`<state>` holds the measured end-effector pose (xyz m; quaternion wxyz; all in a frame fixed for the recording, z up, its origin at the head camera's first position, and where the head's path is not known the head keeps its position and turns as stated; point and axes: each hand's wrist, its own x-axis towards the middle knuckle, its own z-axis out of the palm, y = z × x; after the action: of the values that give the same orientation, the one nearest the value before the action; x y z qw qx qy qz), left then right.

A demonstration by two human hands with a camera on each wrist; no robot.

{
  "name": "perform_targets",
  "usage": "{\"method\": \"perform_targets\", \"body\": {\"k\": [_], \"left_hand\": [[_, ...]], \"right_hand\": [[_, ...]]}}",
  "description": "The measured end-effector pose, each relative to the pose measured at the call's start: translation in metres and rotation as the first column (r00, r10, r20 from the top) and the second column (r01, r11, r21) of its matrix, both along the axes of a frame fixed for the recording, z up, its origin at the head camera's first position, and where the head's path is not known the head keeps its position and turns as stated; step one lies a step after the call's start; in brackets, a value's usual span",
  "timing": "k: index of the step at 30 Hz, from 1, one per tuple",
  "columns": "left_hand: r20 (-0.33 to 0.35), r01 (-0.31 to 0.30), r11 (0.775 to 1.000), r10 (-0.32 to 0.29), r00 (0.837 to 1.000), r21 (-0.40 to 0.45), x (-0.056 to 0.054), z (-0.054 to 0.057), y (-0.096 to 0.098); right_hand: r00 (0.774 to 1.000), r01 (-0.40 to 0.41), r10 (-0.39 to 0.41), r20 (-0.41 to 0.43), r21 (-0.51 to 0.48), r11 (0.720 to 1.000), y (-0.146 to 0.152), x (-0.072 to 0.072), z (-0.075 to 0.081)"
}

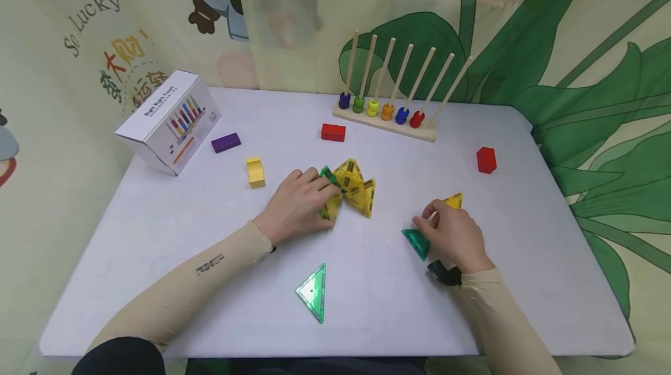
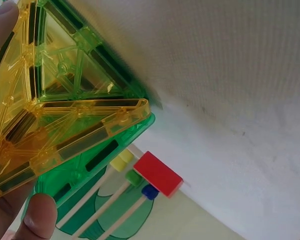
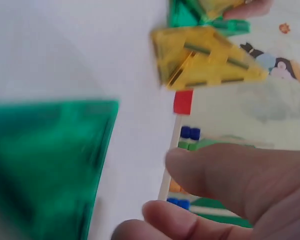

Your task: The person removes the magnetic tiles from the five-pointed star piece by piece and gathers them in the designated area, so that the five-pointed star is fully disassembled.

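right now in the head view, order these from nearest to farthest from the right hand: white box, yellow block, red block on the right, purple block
From the right hand:
1. Red block on the right: beyond the hand, slightly rightward.
2. Yellow block: well to the left.
3. Purple block: farther left, beside the box.
4. White box: far left.

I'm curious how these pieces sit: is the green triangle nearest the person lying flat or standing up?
Flat: the head view looks down on the whole face of the green triangle, spread on the white table.
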<state>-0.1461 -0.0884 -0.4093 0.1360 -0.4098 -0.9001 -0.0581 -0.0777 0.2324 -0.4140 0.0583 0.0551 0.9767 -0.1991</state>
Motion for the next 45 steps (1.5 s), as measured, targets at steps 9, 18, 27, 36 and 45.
{"method": "perform_targets", "body": {"k": [9, 18, 27, 36, 45], "left_hand": [[-0.021, 0.008, 0.999, -0.007, 1.0, 0.037, 0.0, -0.003, 0.001], [0.013, -0.016, 1.0, 0.015, 1.0, 0.02, -0.001, 0.003, -0.004], [0.06, -0.066, 0.981, 0.056, 0.997, 0.183, -0.002, 0.013, -0.016], [0.433, -0.292, 0.896, 0.128, 0.892, 0.336, -0.03, 0.002, -0.027], [0.598, -0.225, 0.929, 0.005, 0.801, 0.295, -0.039, -0.015, -0.021]], "right_hand": [[0.992, -0.07, 0.065, -0.108, -0.036, 0.997, -0.028, -0.004, 0.0], [0.973, -0.199, 0.188, -0.133, -0.071, 0.977, -0.057, -0.007, -0.004], [0.932, -0.343, 0.335, -0.139, -0.033, 0.939, -0.104, -0.013, -0.004], [0.927, -0.348, 0.35, -0.134, 0.038, 0.937, -0.136, -0.019, -0.011], [0.914, -0.319, 0.344, -0.216, 0.143, 0.937, -0.145, -0.024, -0.015]]}}
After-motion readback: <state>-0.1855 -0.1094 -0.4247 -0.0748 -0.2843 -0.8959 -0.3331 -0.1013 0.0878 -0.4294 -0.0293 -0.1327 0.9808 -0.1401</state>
